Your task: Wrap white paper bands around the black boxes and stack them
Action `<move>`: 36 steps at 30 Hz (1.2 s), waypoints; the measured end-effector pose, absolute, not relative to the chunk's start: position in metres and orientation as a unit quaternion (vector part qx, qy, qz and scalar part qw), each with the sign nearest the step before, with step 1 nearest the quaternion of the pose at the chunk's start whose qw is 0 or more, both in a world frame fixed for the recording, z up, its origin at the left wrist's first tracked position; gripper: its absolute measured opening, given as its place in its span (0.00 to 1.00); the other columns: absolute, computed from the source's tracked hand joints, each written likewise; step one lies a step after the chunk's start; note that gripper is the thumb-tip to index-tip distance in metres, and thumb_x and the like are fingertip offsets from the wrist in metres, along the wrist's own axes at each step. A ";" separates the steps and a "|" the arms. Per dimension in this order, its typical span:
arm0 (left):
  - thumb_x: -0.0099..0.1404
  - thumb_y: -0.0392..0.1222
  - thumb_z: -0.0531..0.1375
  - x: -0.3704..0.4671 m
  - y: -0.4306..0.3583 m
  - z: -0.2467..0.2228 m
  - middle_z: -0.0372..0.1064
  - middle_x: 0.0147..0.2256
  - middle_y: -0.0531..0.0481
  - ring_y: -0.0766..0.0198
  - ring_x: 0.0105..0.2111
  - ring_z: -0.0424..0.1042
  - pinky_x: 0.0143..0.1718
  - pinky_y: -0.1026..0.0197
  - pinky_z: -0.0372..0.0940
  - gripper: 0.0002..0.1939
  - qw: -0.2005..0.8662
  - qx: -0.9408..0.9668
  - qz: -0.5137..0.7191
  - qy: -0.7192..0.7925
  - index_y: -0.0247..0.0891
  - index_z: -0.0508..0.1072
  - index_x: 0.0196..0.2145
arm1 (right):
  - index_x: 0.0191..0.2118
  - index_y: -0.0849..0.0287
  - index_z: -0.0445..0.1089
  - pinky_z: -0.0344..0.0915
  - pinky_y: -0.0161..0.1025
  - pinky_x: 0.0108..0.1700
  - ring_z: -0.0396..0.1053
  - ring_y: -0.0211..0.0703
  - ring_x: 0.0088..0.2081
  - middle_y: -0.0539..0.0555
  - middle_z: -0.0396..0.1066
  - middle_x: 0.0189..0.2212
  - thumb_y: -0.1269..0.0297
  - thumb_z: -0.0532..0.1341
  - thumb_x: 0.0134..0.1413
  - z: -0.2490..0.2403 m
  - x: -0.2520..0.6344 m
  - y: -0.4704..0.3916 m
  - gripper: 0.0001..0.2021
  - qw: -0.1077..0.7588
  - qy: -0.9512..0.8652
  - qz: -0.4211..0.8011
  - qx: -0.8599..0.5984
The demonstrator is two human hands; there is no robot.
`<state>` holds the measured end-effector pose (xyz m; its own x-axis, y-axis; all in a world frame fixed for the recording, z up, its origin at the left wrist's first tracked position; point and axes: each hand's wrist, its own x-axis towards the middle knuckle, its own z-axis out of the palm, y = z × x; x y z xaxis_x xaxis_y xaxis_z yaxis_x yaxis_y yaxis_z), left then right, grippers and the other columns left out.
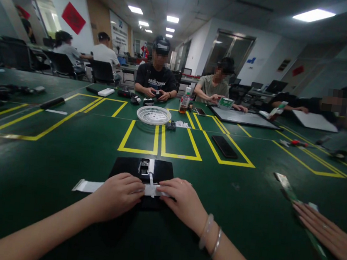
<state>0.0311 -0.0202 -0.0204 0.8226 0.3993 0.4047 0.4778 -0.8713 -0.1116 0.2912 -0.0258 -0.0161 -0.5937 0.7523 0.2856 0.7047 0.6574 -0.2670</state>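
Note:
A black flat panel [125,165] lies on the green table in front of me, with a small cut-out holding a shiny metallic part [144,166] near its far edge. Across the panel runs a white flat strip [90,186], its left end sticking out past the panel. A thin white tab leads from the cut-out down to the strip. My left hand [122,193] is closed on the strip at the middle of the panel. From the other side, my right hand [181,197] pinches the strip, fingertips close to the left ones. My fingers hide part of the strip.
Yellow tape outlines [180,156] mark the table ahead. Beyond the panel are a white round basket [154,115], a black phone-like slab [224,146] and a bottle [184,103]. At right, another person's hand [328,231] rests on a long green strip [319,247]. Co-workers sit opposite.

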 end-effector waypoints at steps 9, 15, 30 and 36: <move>0.67 0.30 0.59 0.029 -0.015 -0.027 0.73 0.45 0.46 0.55 0.43 0.72 0.46 0.54 0.66 0.12 0.082 -0.949 -0.137 -0.271 0.38 0.76 0.46 | 0.47 0.48 0.74 0.62 0.49 0.51 0.67 0.48 0.49 0.53 0.71 0.48 0.66 0.60 0.64 -0.007 0.288 -0.032 0.10 0.143 -0.900 0.010 -0.411; 0.70 0.35 0.58 0.032 -0.016 -0.026 0.73 0.43 0.44 0.57 0.38 0.73 0.41 0.56 0.66 0.09 0.087 -0.950 -0.138 -0.265 0.35 0.77 0.44 | 0.49 0.50 0.73 0.58 0.53 0.57 0.66 0.50 0.49 0.53 0.72 0.46 0.64 0.61 0.62 -0.003 0.284 -0.040 0.11 0.132 -0.904 0.000 -0.407; 0.64 0.45 0.68 0.033 -0.023 -0.016 0.69 0.47 0.43 0.50 0.43 0.69 0.46 0.50 0.66 0.23 0.053 -0.951 -0.067 -0.296 0.38 0.70 0.54 | 0.45 0.50 0.75 0.46 0.57 0.66 0.66 0.48 0.50 0.52 0.72 0.43 0.62 0.61 0.61 0.003 0.284 -0.038 0.09 0.136 -0.904 -0.006 -0.404; 0.58 0.58 0.69 0.024 -0.015 -0.019 0.60 0.59 0.41 0.44 0.57 0.61 0.60 0.42 0.55 0.40 0.037 -0.933 -0.124 -0.337 0.39 0.63 0.62 | 0.46 0.50 0.75 0.46 0.59 0.66 0.65 0.50 0.54 0.53 0.71 0.49 0.63 0.63 0.59 0.004 0.286 -0.038 0.10 0.160 -0.904 -0.016 -0.396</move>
